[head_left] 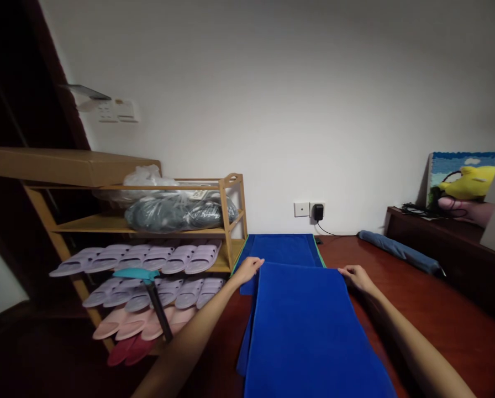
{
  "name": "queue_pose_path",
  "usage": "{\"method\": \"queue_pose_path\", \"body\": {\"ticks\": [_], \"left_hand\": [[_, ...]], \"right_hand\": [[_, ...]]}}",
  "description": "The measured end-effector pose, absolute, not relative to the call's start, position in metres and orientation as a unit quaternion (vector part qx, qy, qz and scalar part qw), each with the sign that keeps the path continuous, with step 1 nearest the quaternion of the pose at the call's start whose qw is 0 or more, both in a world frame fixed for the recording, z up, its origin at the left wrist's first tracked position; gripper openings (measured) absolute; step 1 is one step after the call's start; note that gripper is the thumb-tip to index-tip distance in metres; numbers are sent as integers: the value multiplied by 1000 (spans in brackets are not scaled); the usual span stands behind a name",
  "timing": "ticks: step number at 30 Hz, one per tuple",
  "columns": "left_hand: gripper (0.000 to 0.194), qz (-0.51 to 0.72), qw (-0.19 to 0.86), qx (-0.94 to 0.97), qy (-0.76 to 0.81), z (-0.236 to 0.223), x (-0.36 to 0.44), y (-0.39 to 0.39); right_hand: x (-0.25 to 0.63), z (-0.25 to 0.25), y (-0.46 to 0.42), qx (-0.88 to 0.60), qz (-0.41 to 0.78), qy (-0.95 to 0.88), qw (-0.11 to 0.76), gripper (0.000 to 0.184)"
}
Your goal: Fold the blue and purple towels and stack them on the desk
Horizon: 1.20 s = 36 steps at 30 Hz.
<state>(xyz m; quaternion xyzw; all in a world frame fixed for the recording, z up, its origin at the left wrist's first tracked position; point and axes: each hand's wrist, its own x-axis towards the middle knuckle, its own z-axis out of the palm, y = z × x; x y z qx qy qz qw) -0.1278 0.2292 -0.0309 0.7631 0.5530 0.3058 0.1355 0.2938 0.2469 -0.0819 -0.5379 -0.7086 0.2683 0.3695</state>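
A long blue towel (309, 326) stretches from the bottom of the view toward the wall, its far edge held up between my two hands. My left hand (249, 270) pinches the far left corner. At the far right corner, the fingers of my right hand (357, 277) are closed on the cloth. Behind it, more blue cloth with a green edge (284, 247) lies flat against the wall. Another layer of blue cloth shows under the towel's left side; whether it is the same piece I cannot tell.
Left stands a wooden rack (226, 221) with several slippers (140, 258), plastic-wrapped bundles (177, 210) and a cardboard box (85, 166). A teal-topped handle (137, 275) rises before it. A rolled blue item (400, 251) lies right on the red-brown surface (446, 326). A black plug (318, 211) sits in the wall.
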Motion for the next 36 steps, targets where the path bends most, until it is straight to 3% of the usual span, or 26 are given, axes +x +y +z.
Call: {"method": "queue_pose_path", "body": {"ticks": [4,9,16,20,29,36], "left_hand": [[43,300,89,757,573,-40,-115,238],[19,288,42,785,547,-44,-106,222],[10,243,31,813,528,-54,-116,214],[2,253,30,808,531,-57,-116,218],[16,284,53,805,518,-26,-117,220],[14,265,4,775,574,-35,-97,243]], "right_hand": [[288,-87,251,-558,225,-712,363,46],[284,-91,248,-555,207,-718,364,35],[285,-97,253,-543,207,-735,350,20],[287,-98,254,-534,202,-743,349,24],[295,-80,249,-517,181,-755,361,43],[278,-86,250,-571,104,-741,337,37]]}}
